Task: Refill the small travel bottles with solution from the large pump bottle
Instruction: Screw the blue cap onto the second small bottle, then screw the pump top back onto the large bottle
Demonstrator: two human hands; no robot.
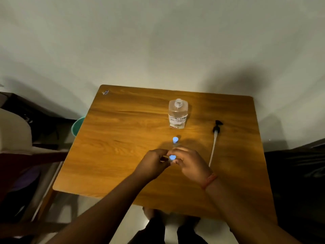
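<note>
A large clear bottle [178, 113] with a white label stands open at the back middle of the wooden table [112, 138]. Its black pump head with a long white tube [214, 138] lies flat to the right. One small travel bottle with a blue cap [175, 140] stands upright in front of the large bottle. A second small bottle with a blue cap [172, 157] sits between my hands. My left hand [152, 163] grips its body and my right hand [189, 162] pinches its cap. Most of that bottle is hidden by my fingers.
A plain wall rises right behind the table. A green bucket [77, 126] sits on the floor at the table's left edge, beside a chair [15, 136]. Dark furniture stands to the right. A small scrap [105, 92] lies at the table's back left corner.
</note>
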